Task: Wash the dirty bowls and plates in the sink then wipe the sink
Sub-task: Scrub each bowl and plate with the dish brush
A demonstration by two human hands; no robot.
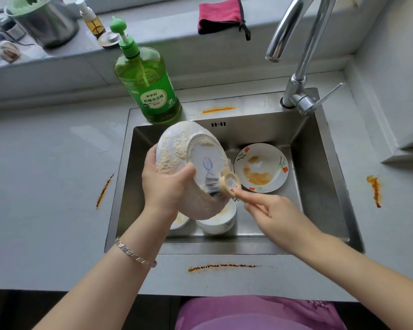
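Over the steel sink (324, 177) my left hand (163, 186) grips a foam-covered white plate (188, 148), tilted with its underside toward me. My right hand (274, 217) pinches a wooden-handled dish brush (224, 183), and its dark bristles touch the plate's base. On the sink floor lies a flowered plate (261, 166) smeared with orange sauce. A white bowl (218, 222) stands below the held plate. A second dirty bowl (180, 220) is partly hidden behind my left wrist.
A green dish-soap pump bottle (148, 86) stands at the sink's back left corner. The chrome faucet (298, 75) rises at the back right, with no water running. A red cloth (221, 16) lies on the ledge. Orange stains (222, 266) mark the counter around the sink.
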